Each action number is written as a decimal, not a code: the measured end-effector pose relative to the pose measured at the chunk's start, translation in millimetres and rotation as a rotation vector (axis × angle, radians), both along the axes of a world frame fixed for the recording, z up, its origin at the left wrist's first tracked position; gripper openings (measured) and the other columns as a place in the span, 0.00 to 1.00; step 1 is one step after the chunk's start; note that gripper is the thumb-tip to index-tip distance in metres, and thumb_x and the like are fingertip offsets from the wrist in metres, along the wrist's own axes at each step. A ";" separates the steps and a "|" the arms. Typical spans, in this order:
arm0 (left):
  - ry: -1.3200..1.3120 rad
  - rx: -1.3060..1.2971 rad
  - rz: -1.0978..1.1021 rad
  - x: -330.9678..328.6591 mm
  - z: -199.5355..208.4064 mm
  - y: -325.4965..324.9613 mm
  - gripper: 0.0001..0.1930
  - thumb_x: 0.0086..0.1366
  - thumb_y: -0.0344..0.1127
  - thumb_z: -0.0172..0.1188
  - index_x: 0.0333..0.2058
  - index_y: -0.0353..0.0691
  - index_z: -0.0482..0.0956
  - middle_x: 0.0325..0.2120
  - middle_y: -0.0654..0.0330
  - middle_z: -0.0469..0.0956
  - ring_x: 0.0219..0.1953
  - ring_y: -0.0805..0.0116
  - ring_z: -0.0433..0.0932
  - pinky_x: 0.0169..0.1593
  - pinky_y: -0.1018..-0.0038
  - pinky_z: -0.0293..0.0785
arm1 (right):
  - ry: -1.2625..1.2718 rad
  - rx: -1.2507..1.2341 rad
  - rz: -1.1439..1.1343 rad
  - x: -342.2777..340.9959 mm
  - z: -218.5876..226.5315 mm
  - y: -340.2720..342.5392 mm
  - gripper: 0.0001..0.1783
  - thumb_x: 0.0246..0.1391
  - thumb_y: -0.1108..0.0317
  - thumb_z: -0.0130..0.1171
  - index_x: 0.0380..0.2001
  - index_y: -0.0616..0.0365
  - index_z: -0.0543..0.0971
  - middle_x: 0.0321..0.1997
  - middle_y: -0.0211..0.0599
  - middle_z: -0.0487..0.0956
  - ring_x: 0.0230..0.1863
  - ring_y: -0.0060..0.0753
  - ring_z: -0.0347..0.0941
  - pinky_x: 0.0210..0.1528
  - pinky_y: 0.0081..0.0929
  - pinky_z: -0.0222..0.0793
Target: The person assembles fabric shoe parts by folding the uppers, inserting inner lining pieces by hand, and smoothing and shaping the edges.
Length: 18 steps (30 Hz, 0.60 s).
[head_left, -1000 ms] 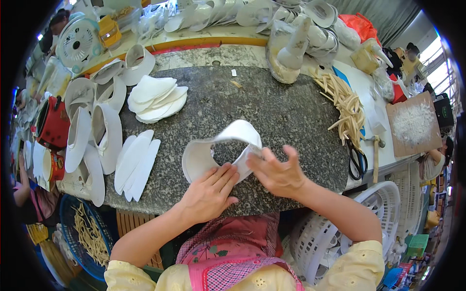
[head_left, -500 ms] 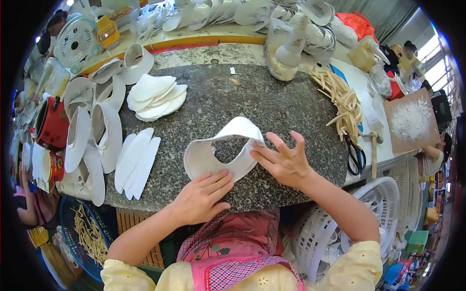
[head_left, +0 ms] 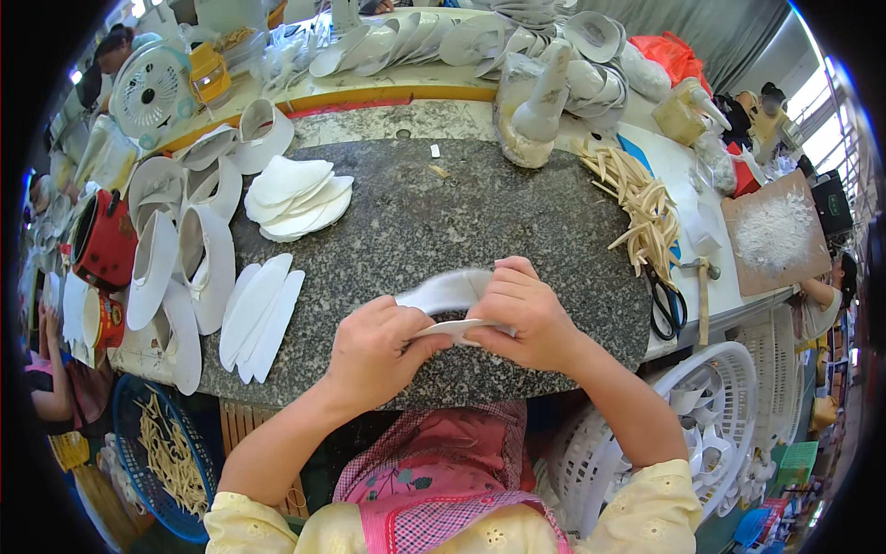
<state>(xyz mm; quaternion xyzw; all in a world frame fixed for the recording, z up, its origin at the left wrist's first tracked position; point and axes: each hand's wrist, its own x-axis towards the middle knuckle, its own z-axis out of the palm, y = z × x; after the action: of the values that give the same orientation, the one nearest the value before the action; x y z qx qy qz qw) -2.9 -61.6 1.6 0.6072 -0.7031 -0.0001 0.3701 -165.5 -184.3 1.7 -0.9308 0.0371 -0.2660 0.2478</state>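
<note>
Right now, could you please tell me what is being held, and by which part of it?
A curved white piece, held by its near side in the grip of the left hand and the right hand.

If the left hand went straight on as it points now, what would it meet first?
The left hand would likely meet the curved white piece it is gripping; beyond, its line seems to cross the speckled slab, though depth is unclear.

A pale yellow shirt with loose sleeves ending near the elbows, patterned with small eyelets. Over it, a pink apron — dark printed motifs, checked edging, a pink-and-dark checked panel. Left hand and right hand — both bare.
</note>
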 end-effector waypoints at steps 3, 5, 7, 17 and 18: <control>0.410 0.392 -0.072 3.4 27.1 2.7 0.08 0.47 0.35 0.63 0.22 0.38 0.75 0.13 0.59 0.69 0.17 0.65 0.71 0.22 0.74 0.66 | 0.009 0.153 -0.037 -4.9 10.9 3.6 0.07 0.36 0.66 0.60 0.21 0.52 0.73 0.20 0.25 0.68 0.31 0.27 0.64 0.45 0.31 0.51; 0.491 0.492 -0.055 2.7 35.8 -0.1 0.08 0.47 0.35 0.63 0.22 0.38 0.75 0.13 0.59 0.69 0.17 0.66 0.71 0.22 0.74 0.66 | 0.016 0.222 -0.061 -6.3 11.7 3.3 0.06 0.36 0.66 0.60 0.21 0.52 0.74 0.20 0.24 0.68 0.30 0.26 0.63 0.45 0.30 0.49; 0.573 0.597 -0.036 0.9 38.2 -2.6 0.08 0.47 0.35 0.63 0.21 0.38 0.75 0.13 0.59 0.70 0.17 0.66 0.71 0.22 0.74 0.66 | -0.063 0.408 -0.096 -5.4 5.2 5.8 0.04 0.37 0.66 0.60 0.20 0.50 0.75 0.20 0.22 0.68 0.29 0.24 0.62 0.44 0.29 0.46; -0.202 -0.007 -0.179 19.0 16.5 2.1 0.10 0.43 0.30 0.59 0.28 0.36 0.75 0.21 0.61 0.75 0.24 0.71 0.73 0.26 0.78 0.69 | -0.261 -0.379 -0.143 5.4 7.2 -9.5 0.07 0.32 0.60 0.58 0.16 0.49 0.73 0.21 0.21 0.69 0.37 0.23 0.65 0.44 0.36 0.51; -0.367 -0.164 -0.194 20.7 10.6 2.7 0.12 0.43 0.29 0.58 0.30 0.34 0.74 0.24 0.60 0.76 0.25 0.71 0.73 0.27 0.78 0.69 | -0.262 -0.374 -0.140 6.5 3.9 -10.5 0.07 0.32 0.60 0.58 0.16 0.49 0.73 0.21 0.21 0.69 0.37 0.23 0.65 0.44 0.36 0.51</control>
<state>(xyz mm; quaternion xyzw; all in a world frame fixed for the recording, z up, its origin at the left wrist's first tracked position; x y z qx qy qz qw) 17.8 -58.9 12.2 0.4943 -0.8115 0.1322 0.2823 -159.0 -194.8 5.6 -0.9133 0.0191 -0.4030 0.0548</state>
